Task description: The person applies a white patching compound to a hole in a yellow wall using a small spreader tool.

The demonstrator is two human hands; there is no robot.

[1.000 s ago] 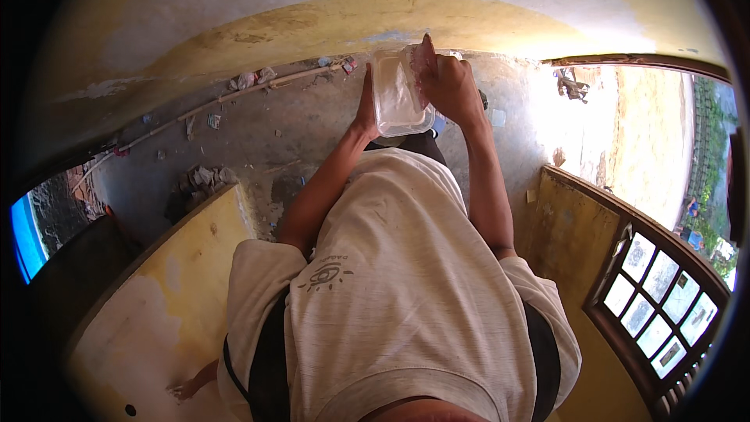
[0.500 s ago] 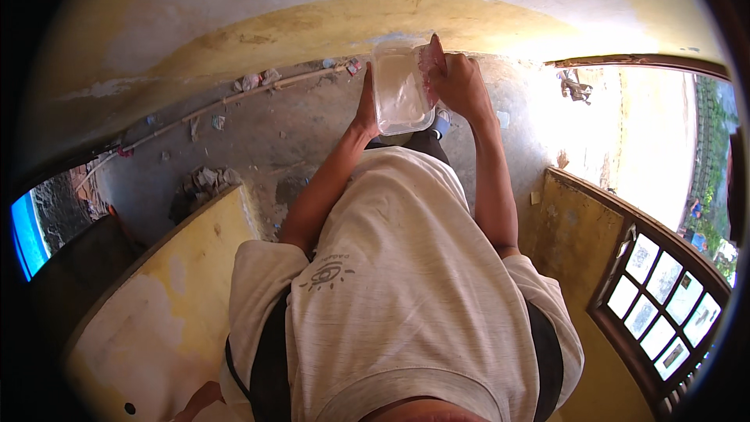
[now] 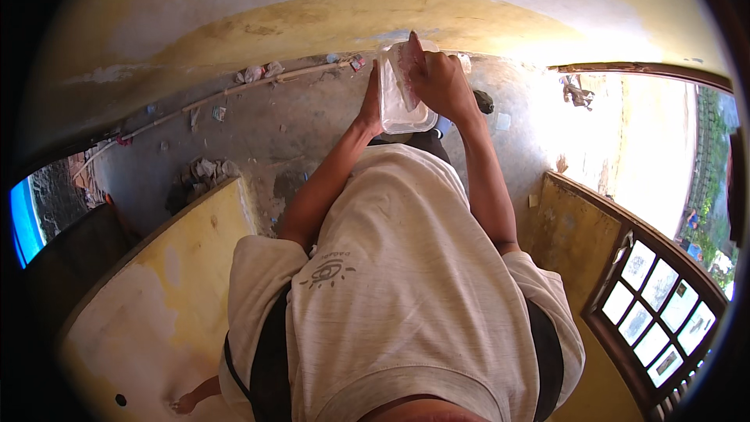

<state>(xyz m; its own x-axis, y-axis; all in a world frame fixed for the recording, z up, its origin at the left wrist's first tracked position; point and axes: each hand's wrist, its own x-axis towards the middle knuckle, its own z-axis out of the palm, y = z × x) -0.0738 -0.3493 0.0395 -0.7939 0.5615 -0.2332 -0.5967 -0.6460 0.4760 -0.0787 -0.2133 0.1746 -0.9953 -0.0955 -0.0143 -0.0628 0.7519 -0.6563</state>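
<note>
My left hand (image 3: 370, 101) grips the left side of a clear plastic tub (image 3: 400, 122), rectangular with rounded corners, which holds a whitish paste. Closed round a reddish putty scraper (image 3: 408, 70), my right hand (image 3: 447, 87) keeps the tool over the tub's opening. Pale paste smears cover the scraper's blade. Whether the blade touches the paste inside, I cannot tell. Both forearms reach forward, and the tub hangs in front of my body near the patchy wall.
A patchy yellow and white wall (image 3: 258, 19) rises ahead. Along its foot lie a long pole (image 3: 234, 96) and scraps of litter. A low wall (image 3: 168, 266) stands left, with another person's hand (image 3: 186, 403) beside it. To the right are a bright doorway and a paned window (image 3: 664, 305).
My right hand and the scraper have moved left, from the tub's right edge to over its middle. The other person's hand has come further into view at lower left.
</note>
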